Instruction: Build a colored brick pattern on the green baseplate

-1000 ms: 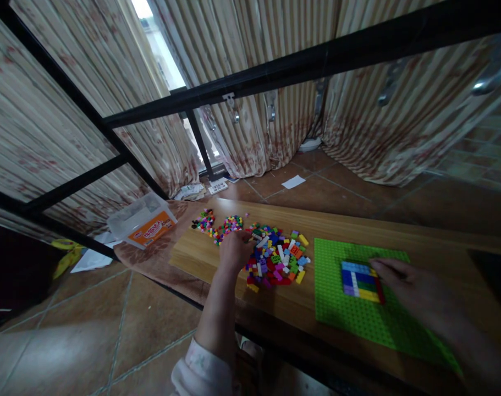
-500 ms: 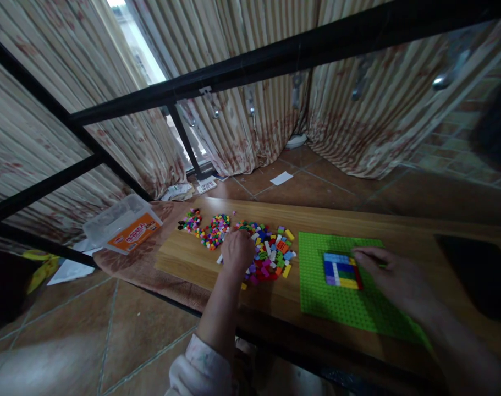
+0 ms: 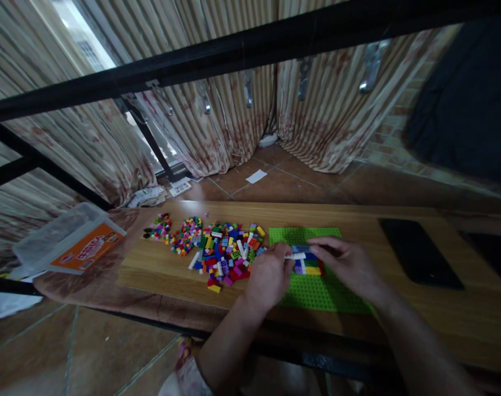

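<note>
My left hand (image 3: pixel 271 273) pinches a white toy brick (image 3: pixel 296 256) between thumb and finger, over the left edge of a small build. That build (image 3: pixel 311 269) is a flat block of blue, white, green, yellow, red and purple bricks on the green baseplate (image 3: pixel 324 297). At its back right, my right hand (image 3: pixel 344 262) has thumb and forefinger close together; whether something is between them I cannot make out. The white brick lies across part of the build from my view. Left of the baseplate spreads a pile of loose mixed bricks (image 3: pixel 229 256).
Smaller bricks (image 3: pixel 187 234) lie farther left on the wooden board (image 3: pixel 163 269). A clear box with an orange label (image 3: pixel 85 250) stands at the far left. A black flat device (image 3: pixel 419 253) lies right of the baseplate. A black metal rail (image 3: pixel 217 55) crosses behind.
My left hand has moved from the brick pile rightward to the build, now with a white brick. My right hand stays by the build. The view has swung to the right.
</note>
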Tool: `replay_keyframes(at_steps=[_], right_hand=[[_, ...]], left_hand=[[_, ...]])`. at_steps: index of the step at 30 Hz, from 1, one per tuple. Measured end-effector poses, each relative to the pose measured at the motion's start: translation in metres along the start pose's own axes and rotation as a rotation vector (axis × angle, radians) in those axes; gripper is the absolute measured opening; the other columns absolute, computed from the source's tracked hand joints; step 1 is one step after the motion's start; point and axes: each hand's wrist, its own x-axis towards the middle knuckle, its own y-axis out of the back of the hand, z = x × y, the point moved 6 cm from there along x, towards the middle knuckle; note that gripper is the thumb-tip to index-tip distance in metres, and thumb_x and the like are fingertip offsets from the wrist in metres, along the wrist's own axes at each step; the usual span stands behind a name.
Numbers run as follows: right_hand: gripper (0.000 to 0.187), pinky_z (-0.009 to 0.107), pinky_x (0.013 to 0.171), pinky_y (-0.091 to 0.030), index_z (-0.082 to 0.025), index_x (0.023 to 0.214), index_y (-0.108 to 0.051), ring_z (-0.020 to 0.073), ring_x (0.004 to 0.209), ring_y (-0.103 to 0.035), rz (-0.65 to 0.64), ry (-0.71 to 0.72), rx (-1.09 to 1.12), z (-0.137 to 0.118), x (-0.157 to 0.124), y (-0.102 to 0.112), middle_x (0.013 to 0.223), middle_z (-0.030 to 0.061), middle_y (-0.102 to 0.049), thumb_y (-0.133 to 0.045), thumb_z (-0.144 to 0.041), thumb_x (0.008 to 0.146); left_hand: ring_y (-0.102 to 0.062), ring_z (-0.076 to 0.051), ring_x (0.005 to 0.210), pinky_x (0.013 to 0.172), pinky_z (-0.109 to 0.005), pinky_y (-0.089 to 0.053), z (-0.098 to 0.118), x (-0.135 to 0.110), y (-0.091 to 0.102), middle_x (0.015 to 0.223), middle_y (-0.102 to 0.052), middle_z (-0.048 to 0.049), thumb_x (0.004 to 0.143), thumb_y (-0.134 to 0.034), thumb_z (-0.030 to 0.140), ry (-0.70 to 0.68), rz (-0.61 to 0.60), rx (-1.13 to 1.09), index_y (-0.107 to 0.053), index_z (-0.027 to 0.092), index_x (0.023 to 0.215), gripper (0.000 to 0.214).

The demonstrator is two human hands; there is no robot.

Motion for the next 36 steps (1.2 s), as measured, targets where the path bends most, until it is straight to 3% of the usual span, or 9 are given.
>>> replay_keyframes(at_steps=[4,7,10,15,17,22,25,31,36], right_hand=[[0.032,0.036,0.084,-0.052,-0.024,0.102,-0.073,0.0217,0.095,-0.067,-0.176,0.026,0.031,-0.002,-0.004,-0.014,0.1,0.0043,-0.073,-0.062,-0.047,0.082],[0.028,0.034,0.083,-0.05,-0.025,0.099,-0.074,0.0201,0.091,-0.067,-0.207,0.032,0.038,-0.002,-0.006,-0.014,0.098,0.0033,-0.073,-0.062,-0.044,0.083],[0.026,0.034,0.08,-0.05,-0.025,0.095,-0.074,0.0206,0.089,-0.067,-0.136,0.022,0.005,0.002,-0.004,-0.004,0.095,0.0031,-0.074,-0.062,-0.043,0.082],[0.027,0.034,0.074,-0.05,-0.023,0.092,-0.074,0.0225,0.083,-0.069,0.206,-0.124,-0.129,0.021,-0.003,0.031,0.09,0.0042,-0.076,-0.06,-0.043,0.08],[0.026,0.033,0.072,-0.049,-0.022,0.089,-0.074,0.0217,0.078,-0.069,0.284,-0.153,-0.189,0.024,-0.005,0.037,0.086,0.004,-0.076,-0.059,-0.041,0.08],[0.024,0.03,0.063,-0.044,-0.023,0.085,-0.072,0.0178,0.063,-0.064,0.249,-0.121,-0.373,0.013,-0.011,0.023,0.075,0.0025,-0.073,-0.053,-0.038,0.083],[0.023,0.03,0.063,-0.043,-0.024,0.083,-0.07,0.0183,0.064,-0.064,0.22,-0.144,-0.444,0.008,-0.012,0.012,0.073,0.0019,-0.072,-0.052,-0.038,0.085],[0.015,0.029,0.066,-0.044,-0.025,0.082,-0.068,0.0181,0.072,-0.066,0.175,-0.144,-0.416,0.005,-0.013,0.003,0.079,-0.0002,-0.073,-0.057,-0.035,0.082],[0.019,0.029,0.061,-0.042,-0.026,0.091,-0.069,0.0163,0.063,-0.063,0.128,-0.151,-0.427,0.006,-0.017,0.0,0.08,-0.0006,-0.073,-0.058,-0.038,0.08]], left_hand=[[-0.062,-0.015,0.076,0.069,-0.025,-0.047,0.008,0.005,-0.011,0.087,-0.064,-0.001,0.09,-0.052,0.019,-0.014,-0.003,-0.023,-0.055,0.021,0.09,0.004],[-0.062,-0.014,0.075,0.069,-0.024,-0.048,0.01,0.007,-0.015,0.087,-0.064,-0.0012,0.091,-0.05,0.019,-0.029,-0.003,-0.044,-0.055,0.021,0.089,0.006],[-0.062,-0.015,0.076,0.072,-0.026,-0.049,0.01,0.009,-0.016,0.089,-0.065,-0.0017,0.09,-0.051,0.018,-0.017,0.02,-0.058,-0.057,0.021,0.091,0.007],[-0.064,-0.017,0.087,0.083,-0.031,-0.052,0.0,0.013,-0.013,0.102,-0.064,-0.0055,0.087,-0.055,0.016,0.088,0.103,-0.082,-0.06,0.02,0.105,0.019],[-0.062,-0.02,0.097,0.091,-0.034,-0.051,-0.002,0.014,-0.014,0.108,-0.064,-0.0074,0.085,-0.056,0.015,0.102,0.104,-0.07,-0.06,0.019,0.111,0.026],[-0.055,-0.023,0.114,0.105,-0.039,-0.044,0.004,0.014,-0.024,0.12,-0.061,-0.008,0.085,-0.053,0.013,0.003,0.04,-0.005,-0.055,0.019,0.124,0.039],[-0.053,-0.022,0.117,0.106,-0.039,-0.042,0.008,0.013,-0.03,0.125,-0.059,-0.0082,0.087,-0.049,0.013,-0.067,0.01,0.046,-0.053,0.019,0.128,0.041],[-0.053,-0.023,0.115,0.105,-0.039,-0.042,0.011,0.012,-0.035,0.126,-0.057,-0.0094,0.088,-0.046,0.012,-0.135,-0.028,0.129,-0.054,0.018,0.128,0.042],[-0.053,-0.023,0.117,0.106,-0.038,-0.041,0.011,0.011,-0.037,0.128,-0.055,-0.0101,0.087,-0.046,0.012,-0.132,-0.045,0.182,-0.052,0.018,0.13,0.044]])
